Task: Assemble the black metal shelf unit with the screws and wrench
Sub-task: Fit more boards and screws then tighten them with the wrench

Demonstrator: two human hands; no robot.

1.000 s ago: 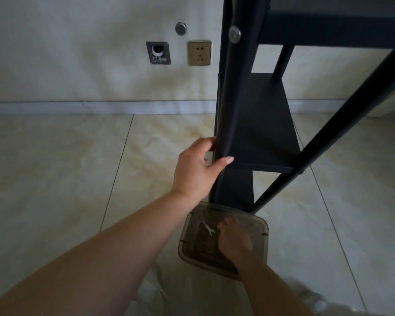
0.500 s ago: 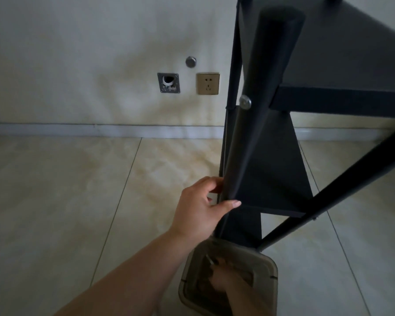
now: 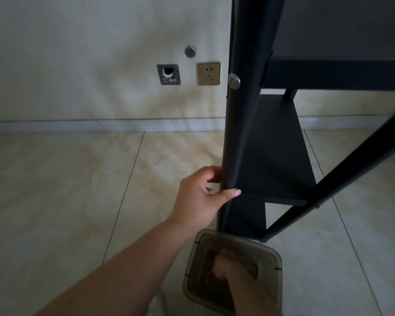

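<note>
Tiled floor [image 3: 66, 201], pale and marbled, meeting a cream wall [image 3: 78, 42] along a light skirting strip. Black metal shelf unit [image 3: 271, 156] upright on the floor at right, close to the wall; upper shelf [image 3: 340, 74] crossing the top right, lower shelf [image 3: 276, 160] beneath it, near front post [image 3: 242, 122] running from the top edge down to the floor, a second post [image 3: 342, 169] slanting across the right side. Left hand [image 3: 201, 199] gripping the near front post at the level of the lower shelf, thumb across the front, fingers curled round the far side. Translucent plastic container [image 3: 269, 258] on the floor against the foot of the near front post. Right hand [image 3: 224, 267] inside the container, blurred and dim; curl of the fingers and anything held cannot be told. Gold wall socket [image 3: 208, 73] and open metal wall box [image 3: 168, 74] side by side on the wall left of the post, a round metal cap [image 3: 190, 51] above and between them. Silver screw head [image 3: 234, 80] on the near front post at the height of the upper shelf.
</note>
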